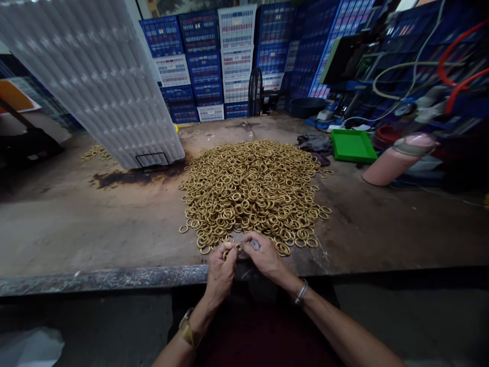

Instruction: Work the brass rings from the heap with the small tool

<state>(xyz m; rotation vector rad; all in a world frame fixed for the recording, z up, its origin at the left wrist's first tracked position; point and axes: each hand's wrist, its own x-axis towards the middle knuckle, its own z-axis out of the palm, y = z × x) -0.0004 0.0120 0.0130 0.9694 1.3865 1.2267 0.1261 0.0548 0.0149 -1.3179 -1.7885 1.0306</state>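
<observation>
A big heap of brass-coloured rings (252, 188) lies on the worktable in front of me. At its near edge my left hand (221, 270) is closed, pinching a brass ring (225, 254) between thumb and fingers. My right hand (265, 257) meets it from the right, with its fingers closed. A small grey piece (254, 245) shows at the right hand's fingers; its kind is too small to make out. Between the two hands is another bit of brass ring (239, 247), partly covered by fingertips.
A tall stack of white ribbed trays (103, 86) leans on the table's left side, by a dark stain. Right of the heap are a green tray (352, 145), a dark cloth (315, 143) and a pink bottle (397, 160). Blue crates (206, 74) are piled behind.
</observation>
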